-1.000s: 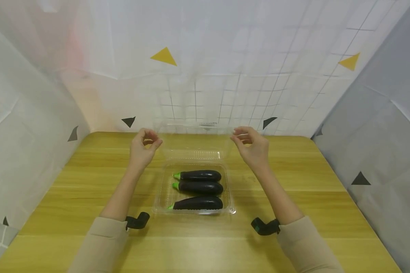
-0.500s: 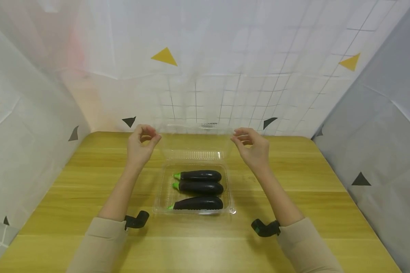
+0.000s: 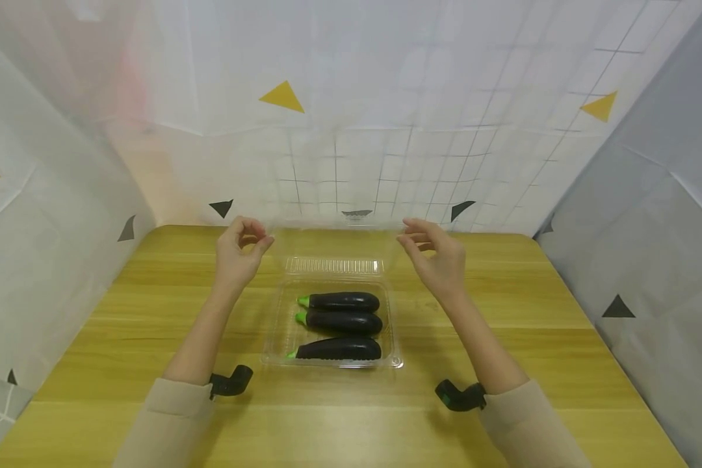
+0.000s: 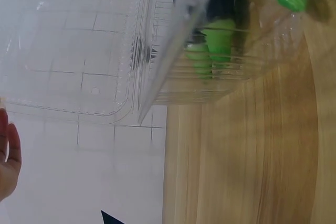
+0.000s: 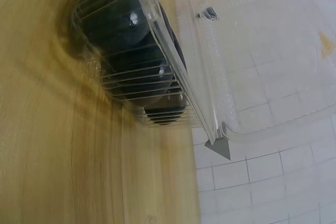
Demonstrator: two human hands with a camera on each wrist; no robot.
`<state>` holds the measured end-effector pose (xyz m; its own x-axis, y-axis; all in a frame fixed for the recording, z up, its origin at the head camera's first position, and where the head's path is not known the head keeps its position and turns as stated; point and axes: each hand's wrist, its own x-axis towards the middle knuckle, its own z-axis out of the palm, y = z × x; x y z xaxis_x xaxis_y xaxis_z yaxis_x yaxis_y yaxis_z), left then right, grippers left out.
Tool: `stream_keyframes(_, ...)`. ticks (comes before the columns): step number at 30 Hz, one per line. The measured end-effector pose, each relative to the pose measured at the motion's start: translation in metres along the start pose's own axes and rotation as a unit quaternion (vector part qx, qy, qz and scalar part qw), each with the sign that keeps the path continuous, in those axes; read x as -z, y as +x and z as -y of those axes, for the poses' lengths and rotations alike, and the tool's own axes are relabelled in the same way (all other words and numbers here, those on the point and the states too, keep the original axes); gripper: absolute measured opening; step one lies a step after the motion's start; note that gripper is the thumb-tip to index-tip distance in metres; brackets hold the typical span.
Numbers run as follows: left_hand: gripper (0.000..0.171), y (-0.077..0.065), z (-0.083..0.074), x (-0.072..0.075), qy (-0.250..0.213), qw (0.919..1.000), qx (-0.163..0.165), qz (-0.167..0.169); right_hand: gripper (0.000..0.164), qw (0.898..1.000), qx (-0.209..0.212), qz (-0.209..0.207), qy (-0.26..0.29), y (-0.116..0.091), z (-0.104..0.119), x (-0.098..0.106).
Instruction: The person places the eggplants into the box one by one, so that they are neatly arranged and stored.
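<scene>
Three dark eggplants (image 3: 345,320) with green stems lie side by side in a clear plastic clamshell box (image 3: 267,335) on the table. Its hinged clear lid (image 3: 333,266) stands raised at the back. My left hand (image 3: 236,253) is at the lid's left edge, thumb and fingers bent toward each other with a small gap. In the left wrist view the left fingers (image 4: 14,142) show just off the lid's rim. At the lid's right edge is my right hand (image 3: 441,260), thumb and fingertips apart. The right wrist view shows the ridged box wall (image 5: 157,77) and the lid (image 5: 268,51), not the right hand.
A wooden table (image 3: 351,416) carries the box. White sheeting (image 3: 351,162) with grid lines and triangles hangs behind it, and more sheeting stands at both sides. Black wrist mounts (image 3: 232,381) stick inward from both forearms.
Both hands have drawn slightly outward from the lid's edges, and the right thumb and fingers have parted more. The lid's top edge has sunk a little. The eggplants have stayed put.
</scene>
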<state>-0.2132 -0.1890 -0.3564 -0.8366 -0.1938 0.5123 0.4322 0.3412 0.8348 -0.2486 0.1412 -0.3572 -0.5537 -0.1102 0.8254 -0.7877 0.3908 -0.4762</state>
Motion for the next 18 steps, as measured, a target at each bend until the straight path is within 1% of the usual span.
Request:
stream_keyframes(4,0.018,-0.003,-0.001,0.002,0.002,0.9999,-0.012,0.006,0.023,1.000,0.013,-0.008,-0.006,-0.001,0.000,0.002)
stream_keyframes(8,0.019,-0.007,-0.002,0.005,-0.003,0.9998,-0.013,0.012,0.021,1.000,0.019,-0.011,-0.009,-0.002,0.002,0.004)
stream_keyframes(10,0.019,-0.010,-0.011,0.006,0.003,0.9998,-0.012,0.018,0.020,1.000,0.021,-0.009,-0.009,-0.002,0.003,0.004)
stream_keyframes(12,0.019,-0.013,-0.020,0.007,-0.001,0.9997,-0.013,0.021,0.018,1.000,0.020,-0.008,-0.006,-0.003,0.003,0.005)
stream_keyframes(15,0.015,-0.016,-0.034,0.008,-0.006,0.9998,-0.002,0.018,0.017,1.000,0.020,-0.005,-0.003,-0.004,0.005,0.006)
stream_keyframes(18,0.010,-0.017,-0.037,0.009,-0.025,0.9996,0.013,0.010,0.017,1.000,0.023,-0.005,0.000,-0.005,0.006,0.006)
